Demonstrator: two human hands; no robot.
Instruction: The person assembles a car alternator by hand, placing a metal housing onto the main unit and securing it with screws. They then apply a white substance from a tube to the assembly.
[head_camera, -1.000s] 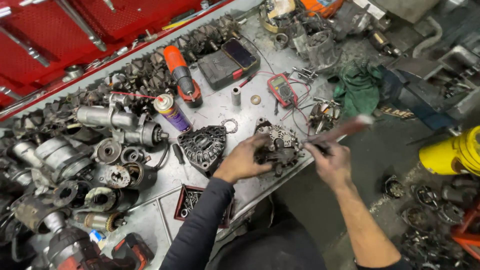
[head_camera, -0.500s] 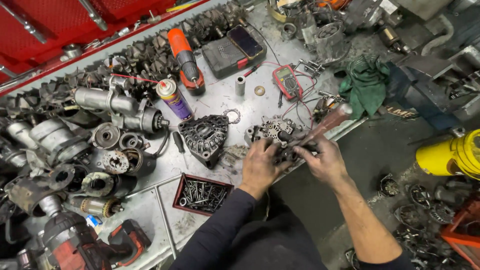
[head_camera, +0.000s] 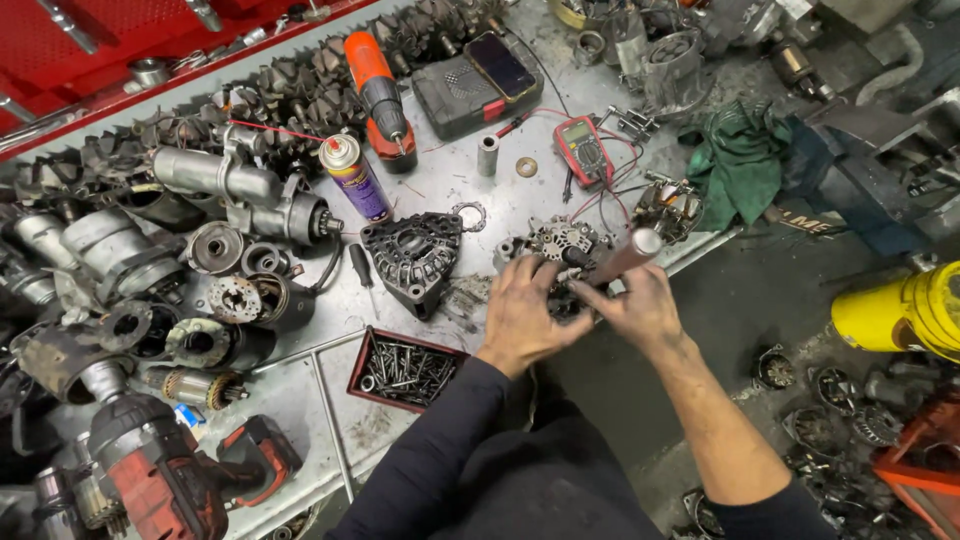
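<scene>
At the front edge of the metal workbench my left hand presses down on a grimy alternator part, fingers spread over its near side. My right hand grips a tool with a reddish handle, its tip set into the same part. A black finned alternator housing lies just left of the part. A red tray of bolts and screws sits below the housing, close to my left forearm.
A red multimeter with leads, a spray can, an orange power tool, a black case with a phone and a green rag lie behind. Starter motors and rotors crowd the left. A yellow container stands on the floor at right.
My right hand has come down from a raised position and now holds the tool against the part. My left hand has stayed on the part. The view has shifted slightly.
</scene>
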